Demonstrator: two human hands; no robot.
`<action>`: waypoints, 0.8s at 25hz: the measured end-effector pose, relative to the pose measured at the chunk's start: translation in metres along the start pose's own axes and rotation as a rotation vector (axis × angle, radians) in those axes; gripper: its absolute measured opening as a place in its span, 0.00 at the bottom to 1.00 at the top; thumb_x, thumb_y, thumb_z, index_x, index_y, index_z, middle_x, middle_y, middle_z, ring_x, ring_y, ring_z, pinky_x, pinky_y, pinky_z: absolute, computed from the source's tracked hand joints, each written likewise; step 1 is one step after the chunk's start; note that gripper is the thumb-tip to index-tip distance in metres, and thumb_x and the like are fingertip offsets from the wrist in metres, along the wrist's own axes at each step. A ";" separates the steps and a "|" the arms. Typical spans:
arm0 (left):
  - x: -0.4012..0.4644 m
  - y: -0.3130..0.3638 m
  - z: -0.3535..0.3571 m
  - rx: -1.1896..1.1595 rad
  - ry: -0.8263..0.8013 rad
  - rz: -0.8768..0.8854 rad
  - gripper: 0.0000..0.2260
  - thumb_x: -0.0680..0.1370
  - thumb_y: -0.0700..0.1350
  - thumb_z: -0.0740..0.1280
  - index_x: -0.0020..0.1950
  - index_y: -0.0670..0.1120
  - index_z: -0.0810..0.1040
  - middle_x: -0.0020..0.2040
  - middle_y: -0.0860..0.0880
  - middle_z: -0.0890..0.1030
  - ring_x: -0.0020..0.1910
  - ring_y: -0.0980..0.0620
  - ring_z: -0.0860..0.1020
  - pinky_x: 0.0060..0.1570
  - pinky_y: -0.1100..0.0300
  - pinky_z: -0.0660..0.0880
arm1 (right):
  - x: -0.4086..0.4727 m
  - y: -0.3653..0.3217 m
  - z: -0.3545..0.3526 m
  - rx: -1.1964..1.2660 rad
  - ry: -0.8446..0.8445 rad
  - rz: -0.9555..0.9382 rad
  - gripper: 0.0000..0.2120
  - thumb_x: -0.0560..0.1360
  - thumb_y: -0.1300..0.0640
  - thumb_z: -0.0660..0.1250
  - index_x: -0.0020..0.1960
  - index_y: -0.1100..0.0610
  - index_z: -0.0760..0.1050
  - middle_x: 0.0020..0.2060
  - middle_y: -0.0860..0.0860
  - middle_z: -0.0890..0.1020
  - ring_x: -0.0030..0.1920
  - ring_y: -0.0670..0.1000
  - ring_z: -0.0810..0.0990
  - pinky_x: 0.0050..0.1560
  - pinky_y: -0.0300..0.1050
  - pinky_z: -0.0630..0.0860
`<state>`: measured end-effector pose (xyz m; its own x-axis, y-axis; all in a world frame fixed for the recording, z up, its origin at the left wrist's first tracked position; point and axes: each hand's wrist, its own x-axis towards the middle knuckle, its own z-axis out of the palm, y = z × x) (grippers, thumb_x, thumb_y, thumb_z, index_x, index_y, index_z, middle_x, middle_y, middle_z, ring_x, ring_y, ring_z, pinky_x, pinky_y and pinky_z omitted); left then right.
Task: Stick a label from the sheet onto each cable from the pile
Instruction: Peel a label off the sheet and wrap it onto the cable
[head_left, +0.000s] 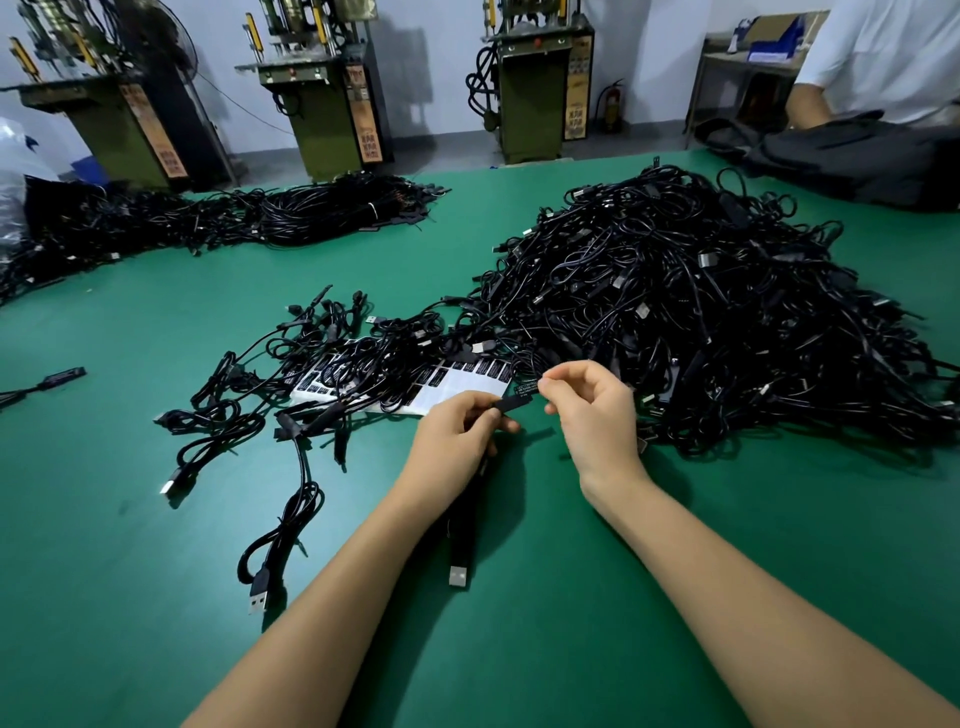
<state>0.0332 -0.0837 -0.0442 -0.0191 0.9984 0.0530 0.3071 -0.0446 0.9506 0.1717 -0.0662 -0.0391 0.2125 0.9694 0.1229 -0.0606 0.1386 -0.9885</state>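
Pinching cable (506, 404) in left hand (457, 436), right hand (592, 410) grip pinching label (523, 391), beside sheet (447, 391)

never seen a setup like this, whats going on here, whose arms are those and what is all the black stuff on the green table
There is no robot here. The single picture comes from a camera worn on a person's head, looking forward and down, so the two bare arms are that person's own.

The green table holds a big pile of black cables on the right, and looser cables spread on the left. Between them lies a white label sheet with rows of small black labels, partly covered by cables.

The left hand grips the small black block on one cable, whose USB plug hangs down towards the table. The right hand pinches one black label beside that block, apparently about to stick it on.

Behind the table stand green machines, and another person in a white shirt is at the far right.
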 end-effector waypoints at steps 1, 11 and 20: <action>0.001 0.000 0.000 -0.003 -0.007 0.000 0.08 0.81 0.37 0.60 0.51 0.46 0.78 0.42 0.50 0.84 0.27 0.58 0.71 0.25 0.65 0.69 | -0.002 0.002 0.001 -0.015 0.007 -0.016 0.07 0.72 0.65 0.70 0.39 0.54 0.78 0.33 0.47 0.80 0.33 0.42 0.77 0.38 0.36 0.74; 0.005 -0.002 -0.004 -0.166 -0.048 -0.041 0.07 0.79 0.34 0.61 0.51 0.44 0.77 0.45 0.49 0.86 0.26 0.57 0.72 0.24 0.65 0.71 | 0.001 0.008 0.003 -0.054 -0.015 -0.074 0.08 0.71 0.63 0.72 0.40 0.50 0.77 0.36 0.46 0.82 0.38 0.43 0.79 0.42 0.36 0.75; 0.007 0.000 -0.009 -0.179 -0.081 -0.083 0.07 0.79 0.34 0.61 0.54 0.38 0.77 0.44 0.47 0.86 0.23 0.58 0.68 0.21 0.67 0.66 | 0.004 0.010 0.003 -0.105 -0.066 -0.107 0.10 0.71 0.65 0.71 0.39 0.50 0.76 0.34 0.44 0.80 0.36 0.40 0.78 0.40 0.31 0.72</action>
<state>0.0249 -0.0767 -0.0409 0.0415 0.9981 -0.0460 0.1335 0.0401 0.9902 0.1691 -0.0605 -0.0479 0.1474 0.9618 0.2305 0.0621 0.2236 -0.9727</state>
